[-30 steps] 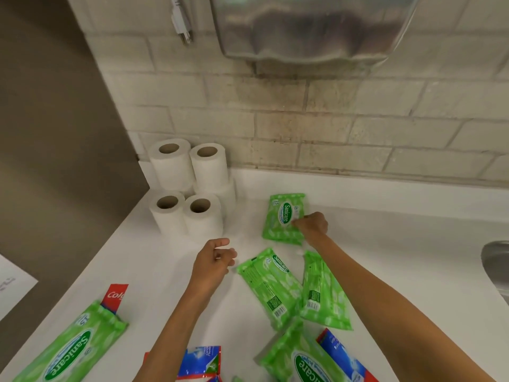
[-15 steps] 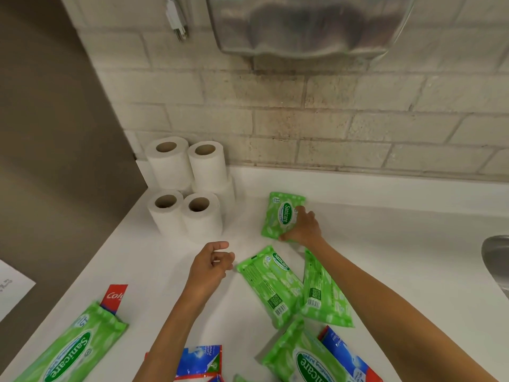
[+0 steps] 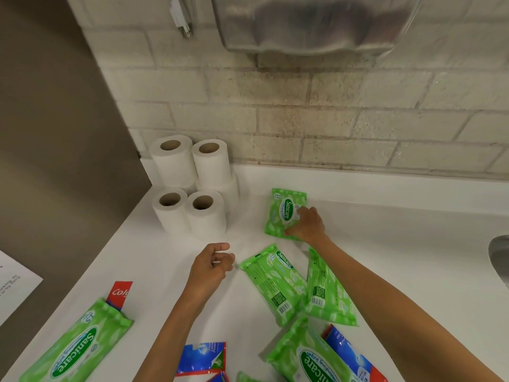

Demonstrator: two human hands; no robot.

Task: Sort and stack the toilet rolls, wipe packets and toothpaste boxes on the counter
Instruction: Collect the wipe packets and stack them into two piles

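Observation:
My right hand (image 3: 305,224) grips the lower right part of a green wipe packet (image 3: 283,212) lying flat on the white counter (image 3: 399,244), right of the toilet rolls (image 3: 192,194). These white rolls stand upright in a stacked cluster at the back left corner. My left hand (image 3: 210,267) hovers loosely curled and holds nothing, between the rolls and two more green packets (image 3: 275,282) (image 3: 327,296). Further green packets lie at the front left (image 3: 74,348) and front middle (image 3: 308,357). Red and blue toothpaste boxes (image 3: 121,293) (image 3: 202,358) (image 3: 349,354) peek out beside them.
A steel hand dryer (image 3: 311,23) hangs on the brick wall above. The rim of a sink (image 3: 500,257) shows at the right edge. The counter ends at the left, where a brown wall panel (image 3: 55,133) and a paper sheet (image 3: 13,288) lie beyond.
My right hand slid left and forward across the far packet and now grips its lower right part. The left hand stayed almost still.

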